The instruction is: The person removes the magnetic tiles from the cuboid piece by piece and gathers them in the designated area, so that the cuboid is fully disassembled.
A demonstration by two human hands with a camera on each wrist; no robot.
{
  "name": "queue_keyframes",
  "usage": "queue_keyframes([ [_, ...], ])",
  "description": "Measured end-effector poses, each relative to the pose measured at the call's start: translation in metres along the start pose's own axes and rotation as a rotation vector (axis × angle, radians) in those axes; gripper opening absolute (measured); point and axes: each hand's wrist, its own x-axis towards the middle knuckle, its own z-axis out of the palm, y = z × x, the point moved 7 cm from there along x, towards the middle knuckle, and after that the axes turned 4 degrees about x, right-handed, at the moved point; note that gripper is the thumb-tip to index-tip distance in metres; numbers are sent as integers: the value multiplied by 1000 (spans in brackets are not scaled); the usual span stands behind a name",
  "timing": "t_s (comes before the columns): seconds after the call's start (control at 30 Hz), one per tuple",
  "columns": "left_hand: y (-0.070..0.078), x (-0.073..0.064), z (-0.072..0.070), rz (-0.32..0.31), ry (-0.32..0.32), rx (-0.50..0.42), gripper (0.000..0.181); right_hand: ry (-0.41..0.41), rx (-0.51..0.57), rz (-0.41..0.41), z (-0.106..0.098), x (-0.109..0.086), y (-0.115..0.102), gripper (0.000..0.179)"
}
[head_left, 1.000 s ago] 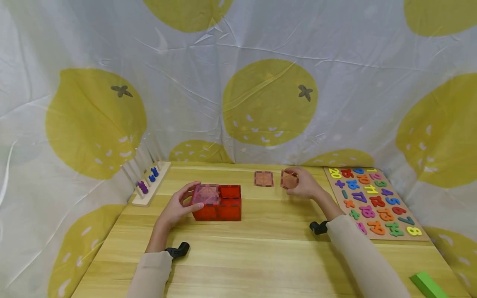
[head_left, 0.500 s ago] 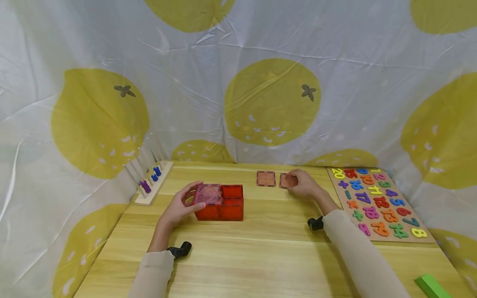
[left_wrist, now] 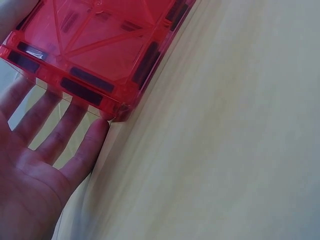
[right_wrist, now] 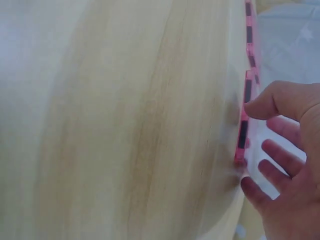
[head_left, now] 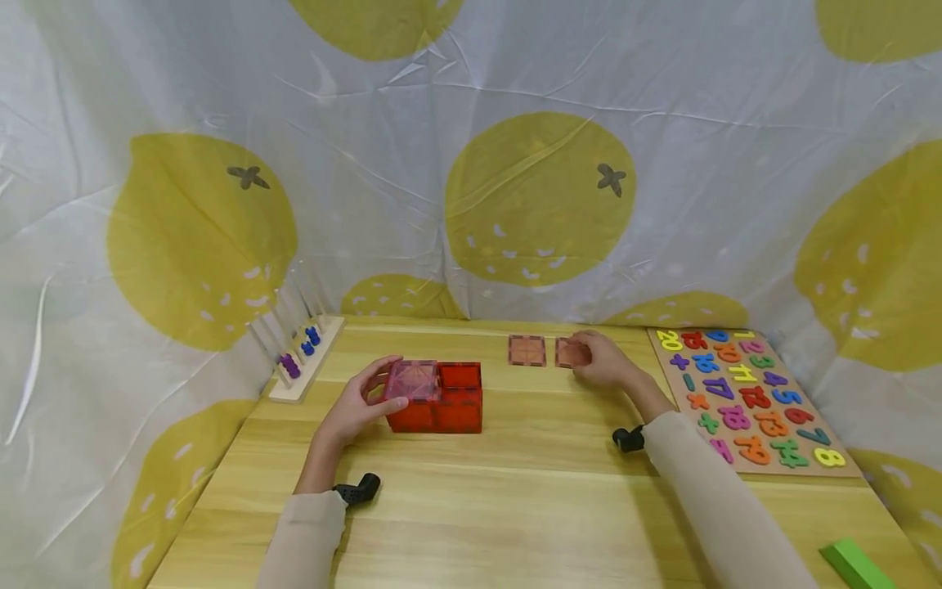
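A box built of red translucent magnetic tiles [head_left: 436, 415] stands on the table left of centre. A paler tile [head_left: 412, 380] covers its left half; the right half is uncovered. My left hand [head_left: 361, 409] grips the box's left end, thumb at the front and fingers along the side [left_wrist: 30, 185]. Farther back lie two square magnetic tiles. One tile [head_left: 527, 350] lies untouched. My right hand [head_left: 607, 361] holds the right-hand tile [head_left: 569, 352] at its edges; the thumb touches the near edge in the right wrist view, and the hand covers the tile's right part.
At the left back stands a wooden peg board [head_left: 294, 384] with purple and blue pieces on it. A number puzzle board [head_left: 706, 433] lies at the right. A green block [head_left: 855, 563] sits near the front right, and a lemon-print curtain [head_left: 397, 180] hangs behind the table.
The right-hand tile has shifted left toward the other tile and now lies straighter, with my right hand on it. My left hand stays on the box. The head view has shifted slightly.
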Motion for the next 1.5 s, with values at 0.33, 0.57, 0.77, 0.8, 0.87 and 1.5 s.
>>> queue_keyframes([
  [0.33, 0, -6, 1, -13, -6, 30, 78, 94, 73, -71, -9, -26, -25, 63],
  [0.57, 0, -6, 0, 3, -3, 36, 76, 120, 267, -83, -10, -45, -49, 67],
  [0.77, 0, -5, 1, -23, -5, 45, 74, 113, 372, -145, -2, -54, -77, 62],
  [0.8, 0, -5, 1, -23, -6, 48, 73, 109, 389, -154, 1, -54, -82, 62],
  [0.87, -1, -5, 1, -25, -5, 52, 73, 102, 415, -175, 6, -55, -91, 63],
  [1.5, 4, -1, 2, -21, -7, 28, 73, -33, 590, -256, 62, -52, -160, 50],
])
